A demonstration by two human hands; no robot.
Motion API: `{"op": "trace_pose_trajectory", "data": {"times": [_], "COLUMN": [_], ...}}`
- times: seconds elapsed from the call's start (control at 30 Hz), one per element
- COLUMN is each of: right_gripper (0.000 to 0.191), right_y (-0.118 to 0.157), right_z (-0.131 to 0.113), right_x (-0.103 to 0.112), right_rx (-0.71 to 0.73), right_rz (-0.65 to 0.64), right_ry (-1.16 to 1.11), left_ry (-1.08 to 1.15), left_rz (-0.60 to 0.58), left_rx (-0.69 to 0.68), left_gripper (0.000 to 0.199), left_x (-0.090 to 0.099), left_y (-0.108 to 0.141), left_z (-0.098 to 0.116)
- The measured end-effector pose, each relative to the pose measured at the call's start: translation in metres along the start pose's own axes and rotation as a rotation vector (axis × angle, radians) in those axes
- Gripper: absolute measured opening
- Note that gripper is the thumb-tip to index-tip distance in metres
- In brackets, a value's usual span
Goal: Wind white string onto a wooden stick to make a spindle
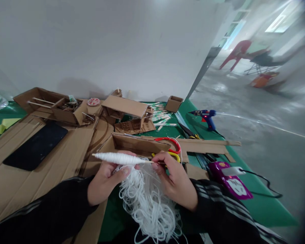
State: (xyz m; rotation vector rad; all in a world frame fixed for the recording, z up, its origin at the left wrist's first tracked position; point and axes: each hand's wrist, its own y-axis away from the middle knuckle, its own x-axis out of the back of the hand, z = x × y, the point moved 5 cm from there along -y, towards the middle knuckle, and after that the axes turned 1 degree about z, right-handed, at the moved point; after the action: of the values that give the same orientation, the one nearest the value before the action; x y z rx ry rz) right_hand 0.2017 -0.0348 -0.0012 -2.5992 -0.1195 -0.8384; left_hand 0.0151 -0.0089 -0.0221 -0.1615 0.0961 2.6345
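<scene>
White thread spool (118,158) held level above table edge, just in front of open cardboard box (136,145). Left hand (105,181): grip closed around spool's middle, thumb on top. Right hand (176,179): fingertips pinched together on spool's thin right tip. Loose tangle of white cord (149,203) hanging below and between both hands. Red and yellow scissors (173,148) just behind right hand. Purple device (230,179) to right on green table (264,200). Blue glue gun (205,117) farther back. Black tablet (35,145) on cardboard sheet, left.
</scene>
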Motion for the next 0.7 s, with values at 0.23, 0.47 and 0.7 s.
{"op": "trace_pose_trajectory", "data": {"times": [0.23, 0.47, 0.7], "right_gripper": [0.013, 0.022, 0.021], "right_y": [0.003, 0.003, 0.002], "right_z": [0.009, 0.008, 0.008], "right_x": [-0.007, -0.012, -0.005], "right_rx": [-0.241, -0.317, -0.260], "right_rz": [-0.023, -0.085, -0.043], "right_ry": [-0.396, -0.695, -0.632], "left_ry": [-0.065, 0.011, -0.283], "left_rz": [0.105, 0.223, 0.200], "left_rx": [0.056, 0.110, -0.087], "left_gripper": [0.019, 0.019, 0.019], "left_x": [0.005, 0.012, 0.016], "left_y": [-0.004, -0.008, -0.010], "left_z": [-0.004, -0.010, 0.008]}}
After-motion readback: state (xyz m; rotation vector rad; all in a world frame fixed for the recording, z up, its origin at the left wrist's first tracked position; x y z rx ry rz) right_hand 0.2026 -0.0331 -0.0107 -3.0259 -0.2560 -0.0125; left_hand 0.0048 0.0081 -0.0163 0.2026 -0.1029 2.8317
